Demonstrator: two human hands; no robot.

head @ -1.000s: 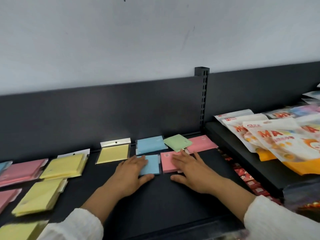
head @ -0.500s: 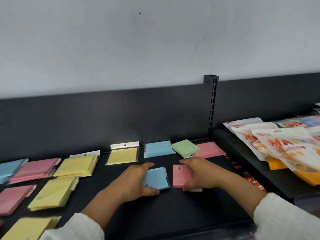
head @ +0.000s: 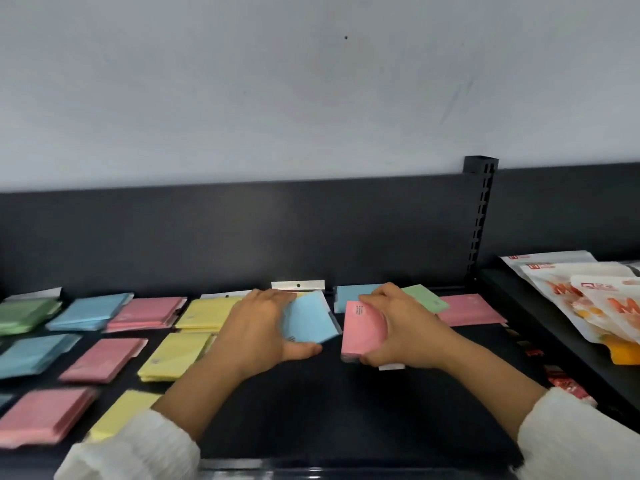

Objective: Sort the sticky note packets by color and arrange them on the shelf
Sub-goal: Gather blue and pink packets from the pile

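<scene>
While both hands work over the shelf [head: 346, 417], left hand [head: 263, 327] holds a blue packet [head: 311, 322], fingers on top, thumb beneath, packet tilted. Right hand [head: 401, 329] grips a pink packet [head: 362, 327] on edge. Yellow stacks [head: 207, 311] lie left of the left hand; green packet [head: 424, 301] just behind the right.

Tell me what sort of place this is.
Probably a shop: a dark display shelf with a slotted upright, sticky note packets in hang-tab wrappers, and printed snack pouches beside it.
</scene>
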